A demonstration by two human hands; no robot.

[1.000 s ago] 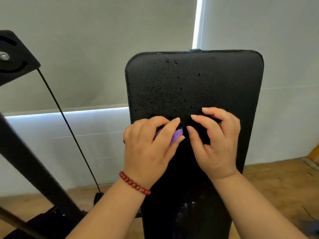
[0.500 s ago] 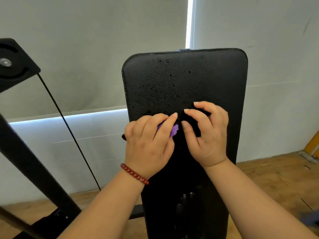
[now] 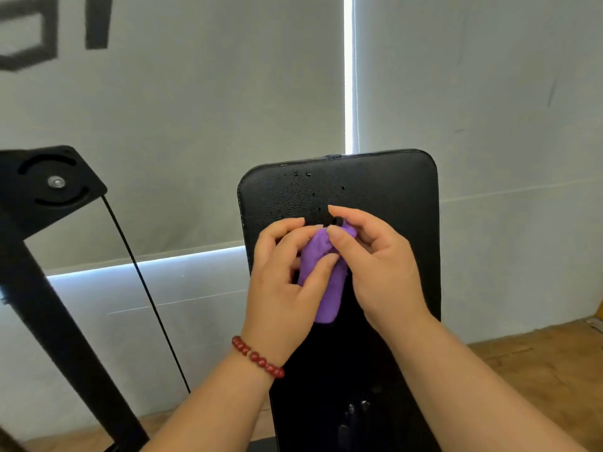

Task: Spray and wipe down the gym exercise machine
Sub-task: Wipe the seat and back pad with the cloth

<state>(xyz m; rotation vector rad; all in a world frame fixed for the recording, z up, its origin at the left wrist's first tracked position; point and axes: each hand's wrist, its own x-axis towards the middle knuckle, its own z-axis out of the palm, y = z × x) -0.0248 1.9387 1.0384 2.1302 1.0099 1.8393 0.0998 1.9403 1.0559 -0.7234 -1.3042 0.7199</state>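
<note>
While pinching the purple cloth (image 3: 321,275) with left hand (image 3: 284,288) and right hand (image 3: 381,265) at frame centre, in front of the black pad (image 3: 391,190), unfold to a flat face first. Then press evenly, sweep through droplets (image 3: 308,174) just above, near the pad's top edge, overlapping strokes downward.

Black pad (image 3: 391,190) (droplets (image 3: 308,174) up top)

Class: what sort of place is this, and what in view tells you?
Probably a gym or exercise room: a black padded bench back, a black machine frame with a pulley plate, and a thin cable.
</note>
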